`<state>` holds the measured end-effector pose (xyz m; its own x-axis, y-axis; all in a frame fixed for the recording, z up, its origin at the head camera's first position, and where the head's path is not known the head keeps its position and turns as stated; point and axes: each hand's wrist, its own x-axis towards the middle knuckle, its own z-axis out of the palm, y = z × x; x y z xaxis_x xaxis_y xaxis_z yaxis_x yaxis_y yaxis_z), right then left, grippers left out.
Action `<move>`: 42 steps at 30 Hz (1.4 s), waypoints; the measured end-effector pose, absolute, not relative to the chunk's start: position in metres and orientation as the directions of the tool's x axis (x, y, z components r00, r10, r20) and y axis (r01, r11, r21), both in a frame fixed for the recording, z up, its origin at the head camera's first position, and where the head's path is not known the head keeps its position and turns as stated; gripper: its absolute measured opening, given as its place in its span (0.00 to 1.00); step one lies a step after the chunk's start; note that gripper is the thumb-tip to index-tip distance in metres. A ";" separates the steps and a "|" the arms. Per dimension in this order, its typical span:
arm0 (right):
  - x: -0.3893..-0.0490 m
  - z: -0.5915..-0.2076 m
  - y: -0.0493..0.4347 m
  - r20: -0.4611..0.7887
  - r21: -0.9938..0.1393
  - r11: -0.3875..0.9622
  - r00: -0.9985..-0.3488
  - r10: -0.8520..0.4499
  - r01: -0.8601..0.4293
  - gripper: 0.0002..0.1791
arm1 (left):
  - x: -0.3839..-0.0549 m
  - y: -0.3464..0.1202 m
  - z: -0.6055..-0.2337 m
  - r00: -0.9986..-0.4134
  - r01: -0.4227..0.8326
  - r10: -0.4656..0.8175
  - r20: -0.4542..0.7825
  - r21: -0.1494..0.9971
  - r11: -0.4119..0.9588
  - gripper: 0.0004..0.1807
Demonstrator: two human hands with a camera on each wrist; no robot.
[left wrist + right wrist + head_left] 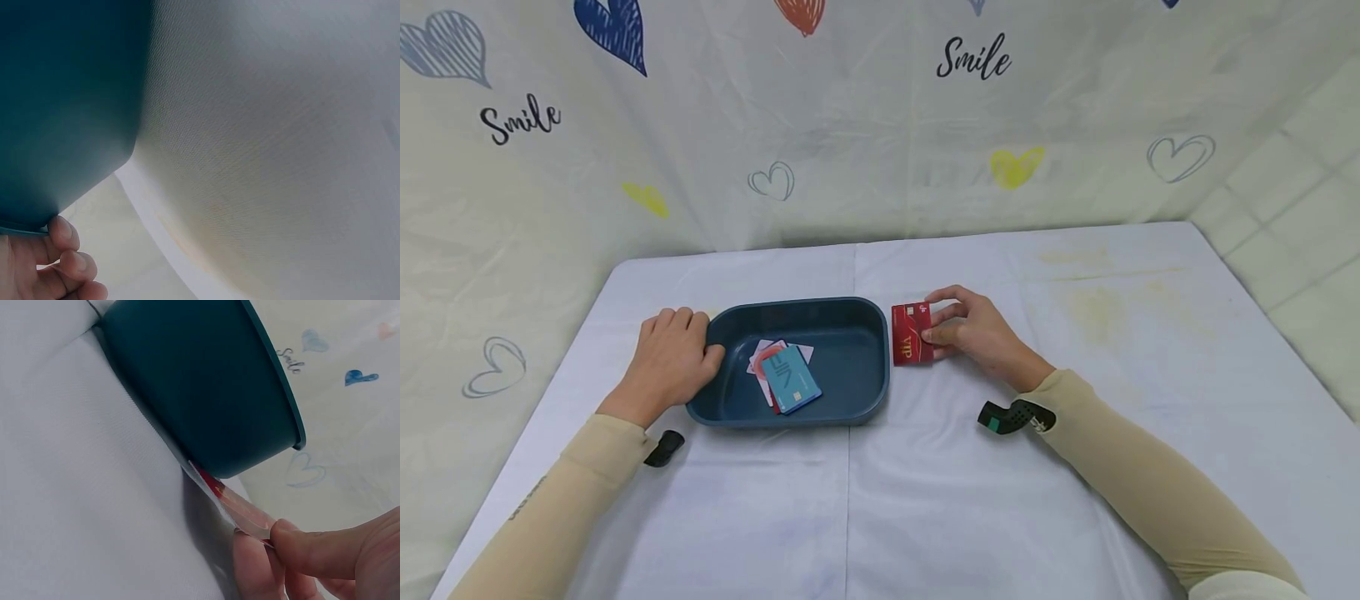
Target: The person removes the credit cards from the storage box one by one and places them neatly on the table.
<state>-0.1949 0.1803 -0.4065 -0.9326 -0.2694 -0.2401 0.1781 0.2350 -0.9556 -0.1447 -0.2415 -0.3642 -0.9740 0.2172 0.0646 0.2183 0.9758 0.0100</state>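
Observation:
A dark teal basin [857, 408] sits on the white-covered table with several cards inside, a blue card [792, 382] on top of white and red ones. My left hand [672, 358] grips the basin's left end, thumb over the rim; the left wrist view has its fingertips [65, 231] at the rim. Just right of the basin, my right hand [977, 329] pinches a red card [910, 335] marked VIP between thumb and fingers. In the right wrist view the red card [234, 506] is tilted, its far edge low beside the basin's outer wall [187, 381].
A white cloth [925, 500] covers the table, with yellowish stains at the right. Behind it hangs a pale curtain [880, 108] printed with hearts and "Smile". Dark wrist devices [1015, 417] hang below both cuffs.

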 end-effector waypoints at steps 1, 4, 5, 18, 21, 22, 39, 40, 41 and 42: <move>-0.194 -0.406 0.180 -0.246 -0.952 0.246 -0.932 -0.266 0.181 0.31 | -0.145 -0.242 -0.364 -0.974 0.219 0.218 0.064 0.009 0.976 0.15; -0.193 -0.405 0.178 -0.259 -0.939 0.290 -0.932 -0.253 0.182 0.31 | -0.145 -0.242 -0.365 -0.974 0.220 0.219 0.065 0.008 0.976 0.15; -0.192 -0.405 0.178 -0.260 -0.934 0.309 -0.933 -0.249 0.178 0.31 | -0.145 -0.242 -0.365 -0.974 0.219 0.218 0.066 0.008 0.976 0.15; -0.187 -0.400 0.175 -0.216 -0.845 0.530 -0.953 -0.212 0.074 0.31 | -0.145 -0.242 -0.365 -0.974 0.218 0.216 0.071 0.016 0.976 0.14; -0.187 -0.400 0.175 -0.185 -0.808 0.588 -0.960 -0.208 0.028 0.30 | -0.145 -0.242 -0.365 -0.974 0.216 0.215 0.066 0.016 0.976 0.14; -0.186 -0.400 0.175 -0.175 -0.797 0.604 -0.962 -0.209 0.014 0.30 | -0.145 -0.242 -0.365 -0.975 0.215 0.214 0.064 0.016 0.976 0.14; -0.188 -0.402 0.178 -0.152 -0.747 0.664 -0.963 -0.221 -0.035 0.26 | -0.146 -0.243 -0.366 -0.975 0.213 0.211 0.066 0.016 0.977 0.15; -0.189 -0.402 0.179 -0.167 -0.758 0.652 -0.960 -0.224 -0.020 0.26 | -0.146 -0.243 -0.366 -0.975 0.212 0.211 0.066 0.017 0.977 0.15; -0.189 -0.402 0.179 -0.185 -0.769 0.639 -0.957 -0.225 -0.002 0.26 | -0.145 -0.243 -0.366 -0.975 0.212 0.211 0.067 0.017 0.977 0.15; -0.190 -0.401 0.180 -0.204 -0.779 0.627 -0.953 -0.224 0.019 0.26 | -0.145 -0.242 -0.365 -0.975 0.212 0.211 0.067 0.018 0.977 0.15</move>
